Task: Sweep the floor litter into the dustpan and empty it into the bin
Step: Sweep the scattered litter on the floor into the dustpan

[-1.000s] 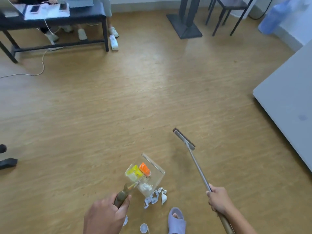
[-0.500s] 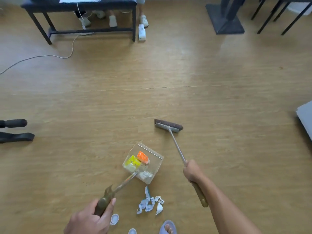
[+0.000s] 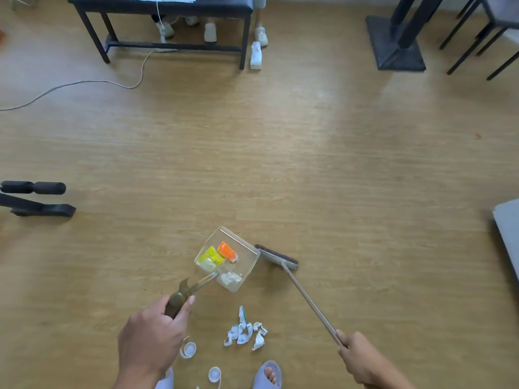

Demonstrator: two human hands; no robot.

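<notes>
Flooring (image 3: 309,192) in a wood pattern is seen across the whole view. At the left edge, two black bars of a stand (image 3: 36,203) are laid on it. One pale cable (image 3: 84,85) is trailed toward a dark surface (image 3: 163,7) at the far side, beneath which four pale shoes (image 3: 210,32) can be counted.

Left of centre and near, the left grip (image 3: 151,338) is clenched round the olive handle of the one clear dustpan (image 3: 247,263), which is held out beyond it at mid-scene. Whether the pan touches the floor cannot be told. Three pieces of litter are plainly seen inside: one yellow piece (image 3: 210,255), one orange piece (image 3: 227,251) and one white wad (image 3: 229,277).

Two white bottle caps (image 3: 188,349) are left on the floor just right of the left grip. A cluster of white paper scraps (image 3: 245,329) is spread between the two grips, nearer than the pan; their exact number cannot be told. Two pale slippers (image 3: 268,374) are seen at the near edge.

One broom is present. Its broom head (image 3: 276,256) is set just beside the dustpan's right corner, and its thin shaft is slanted near and right into the right grip (image 3: 362,357), which is clenched round it.

Far right, one black post base (image 3: 398,49) and dark chair legs (image 3: 477,37) are seen, and one grey slab (image 3: 508,234) is cut off by the right edge.
</notes>
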